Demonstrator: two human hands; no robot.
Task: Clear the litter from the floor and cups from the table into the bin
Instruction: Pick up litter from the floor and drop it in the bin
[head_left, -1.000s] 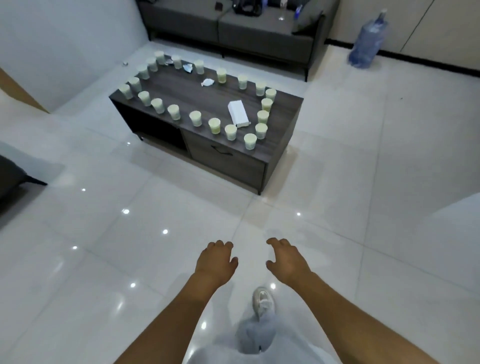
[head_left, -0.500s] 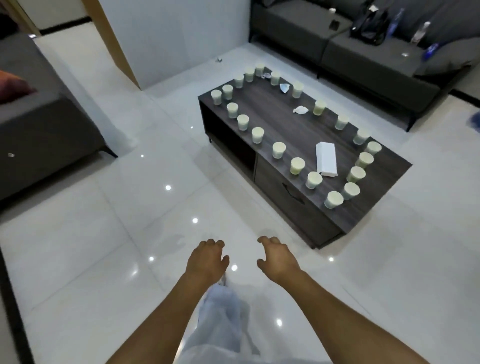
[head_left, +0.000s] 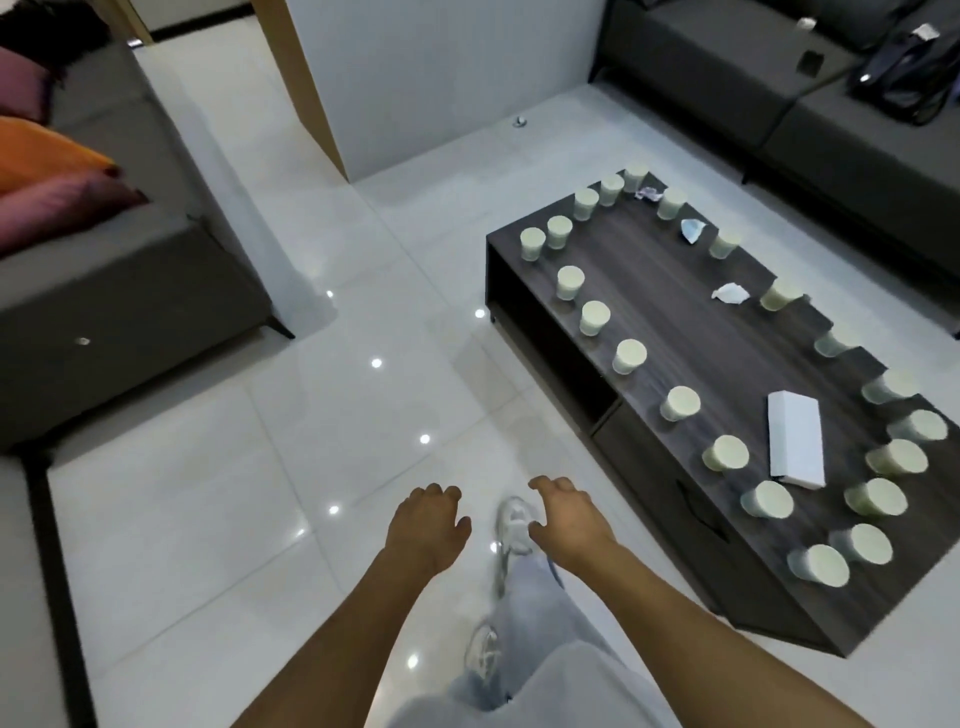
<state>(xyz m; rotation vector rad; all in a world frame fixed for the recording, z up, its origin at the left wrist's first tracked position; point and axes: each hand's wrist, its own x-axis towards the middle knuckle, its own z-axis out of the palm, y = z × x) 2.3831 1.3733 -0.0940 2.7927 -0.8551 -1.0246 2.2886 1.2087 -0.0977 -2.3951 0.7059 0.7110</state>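
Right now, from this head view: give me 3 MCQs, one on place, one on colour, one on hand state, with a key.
1. Where does the white box lie?
A. on the floor
B. on the table, between the cup rows
C. on the sofa

2. What colour is the table top?
A. dark wood grain
B. white
C. red

3. What do the hands hold?
A. a cup each
B. a bin bag
C. nothing

Key: 1 B, the white box lies flat on the table among the cups. 2 A, dark grain shows. 3 C, left hand and right hand hang empty over the floor.
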